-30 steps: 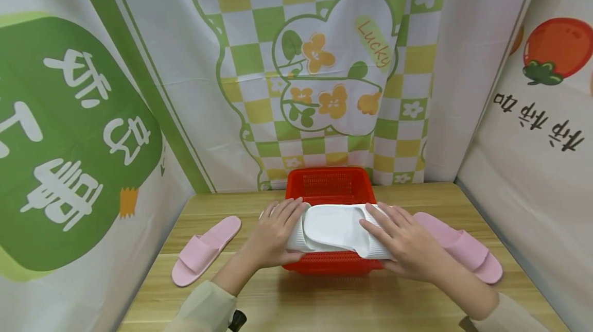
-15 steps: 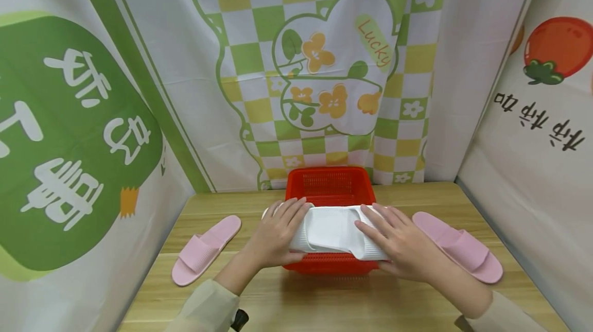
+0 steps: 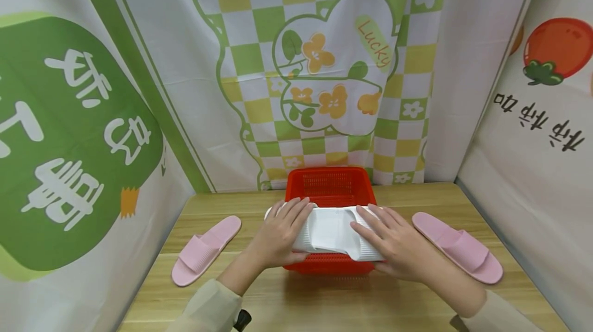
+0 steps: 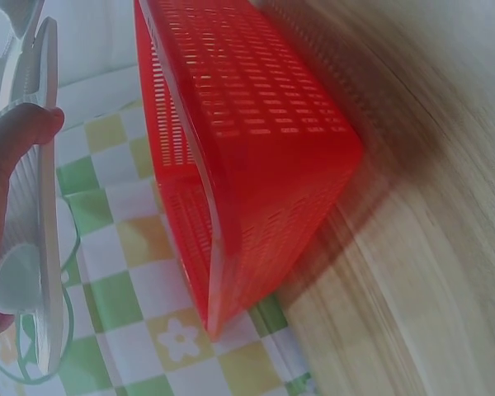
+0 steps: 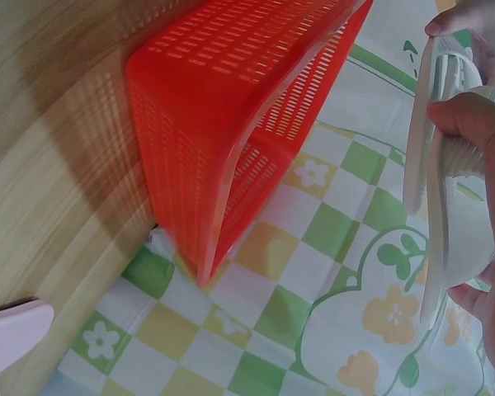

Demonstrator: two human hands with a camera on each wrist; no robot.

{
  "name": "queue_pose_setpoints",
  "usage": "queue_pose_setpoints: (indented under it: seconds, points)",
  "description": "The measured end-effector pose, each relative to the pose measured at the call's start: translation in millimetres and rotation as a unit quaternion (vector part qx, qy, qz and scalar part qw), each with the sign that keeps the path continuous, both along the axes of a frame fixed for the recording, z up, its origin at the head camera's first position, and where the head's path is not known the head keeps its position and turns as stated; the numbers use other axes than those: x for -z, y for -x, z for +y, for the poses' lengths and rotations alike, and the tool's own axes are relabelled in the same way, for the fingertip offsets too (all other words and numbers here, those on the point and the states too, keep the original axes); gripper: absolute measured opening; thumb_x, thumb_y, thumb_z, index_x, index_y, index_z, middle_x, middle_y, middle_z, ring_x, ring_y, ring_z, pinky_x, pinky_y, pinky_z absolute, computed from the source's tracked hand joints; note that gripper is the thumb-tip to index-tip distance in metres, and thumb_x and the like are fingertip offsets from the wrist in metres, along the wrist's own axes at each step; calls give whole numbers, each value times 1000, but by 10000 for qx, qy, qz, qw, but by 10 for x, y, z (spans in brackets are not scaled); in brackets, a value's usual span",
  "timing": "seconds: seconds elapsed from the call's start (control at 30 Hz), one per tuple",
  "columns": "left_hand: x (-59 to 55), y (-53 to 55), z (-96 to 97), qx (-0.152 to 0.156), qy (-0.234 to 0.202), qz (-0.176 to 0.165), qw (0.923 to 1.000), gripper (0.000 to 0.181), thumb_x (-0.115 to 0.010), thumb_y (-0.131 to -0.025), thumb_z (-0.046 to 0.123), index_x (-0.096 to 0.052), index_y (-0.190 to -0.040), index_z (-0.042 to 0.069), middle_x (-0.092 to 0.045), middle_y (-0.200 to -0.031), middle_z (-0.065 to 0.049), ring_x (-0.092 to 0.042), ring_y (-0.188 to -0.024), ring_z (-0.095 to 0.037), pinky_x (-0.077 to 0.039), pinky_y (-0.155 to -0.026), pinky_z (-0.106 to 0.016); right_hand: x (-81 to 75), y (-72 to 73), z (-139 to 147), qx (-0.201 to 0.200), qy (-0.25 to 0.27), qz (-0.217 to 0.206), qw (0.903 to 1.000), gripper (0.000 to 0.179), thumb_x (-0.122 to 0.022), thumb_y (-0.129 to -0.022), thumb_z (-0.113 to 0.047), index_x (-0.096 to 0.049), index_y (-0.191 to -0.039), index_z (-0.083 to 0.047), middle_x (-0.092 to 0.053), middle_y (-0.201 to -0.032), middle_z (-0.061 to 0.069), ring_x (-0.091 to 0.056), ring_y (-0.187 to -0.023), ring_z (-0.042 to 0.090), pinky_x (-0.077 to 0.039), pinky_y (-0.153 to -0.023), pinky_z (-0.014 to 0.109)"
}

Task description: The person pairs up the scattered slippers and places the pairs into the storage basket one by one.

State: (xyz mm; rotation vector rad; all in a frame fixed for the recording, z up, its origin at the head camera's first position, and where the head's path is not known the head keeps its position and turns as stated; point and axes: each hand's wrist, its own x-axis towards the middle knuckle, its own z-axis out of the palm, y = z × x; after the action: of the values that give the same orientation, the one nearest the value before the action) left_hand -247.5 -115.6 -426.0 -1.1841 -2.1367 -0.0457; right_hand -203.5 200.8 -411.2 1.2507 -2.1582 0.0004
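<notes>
Two white slippers with ribbed straps are held over the front of a red basket [image 3: 331,265], overlapping with soles level. My left hand [image 3: 280,234] grips the left slipper [image 3: 304,238] across its strap, thumb under the sole. My right hand [image 3: 394,244] holds the right slipper [image 3: 368,247] the same way, fingers over the strap. In the right wrist view, the right slipper's sole [image 5: 435,223] and the left slipper's sole [image 5: 414,165] lie close side by side, thumbs pressed on them. The left wrist view shows a white slipper [image 4: 48,247] beside the basket's open top.
One pink slipper [image 3: 206,250] lies on the wooden table [image 3: 324,306] at the left. Its match, another pink slipper [image 3: 458,248], lies at the right near my right forearm. A checked cloth [image 3: 296,152] hangs behind the basket, and printed cloths hang at both sides.
My hands have drawn slightly closer together, left hand rightward and right hand leftward. The white slippers overlap more. Basket and pink slippers have stayed put.
</notes>
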Motion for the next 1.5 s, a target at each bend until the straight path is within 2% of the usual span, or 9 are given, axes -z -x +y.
queue_pose_setpoints:
  seconds: [0.33, 0.67, 1.5]
  points:
    - [10, -8, 52, 79, 3, 210, 9997, 96, -76, -66, 52, -45, -140, -1, -48, -142, -16, -46, -127, -34, -38, -101, -53, 5, 1, -41, 10, 49, 113, 9999, 99, -88, -55, -35, -47, -140, -6, -45, -142, 23, -47, -123, 43, -42, -97, 51]
    - [-9, -55, 105, -19, 89, -20, 10000, 95, -75, -68, 51, -43, -142, 1, -45, -144, -16, -46, -128, -33, -36, -103, -54, 22, 11, -86, -55, 142, 216, 9997, 102, -91, -53, -37, -48, -140, -6, -47, -141, 23, -49, -121, 43, -43, -94, 54]
    - [7, -68, 191, 25, 43, 36, 10000, 98, -78, -65, 53, -43, -142, 1, -47, -143, -15, -47, -126, -34, -39, -100, -54, 55, 6, -149, 32, 141, 254, 9996, 99, -89, -55, -36, -47, -140, -7, -43, -144, 23, -46, -125, 44, -41, -98, 54]
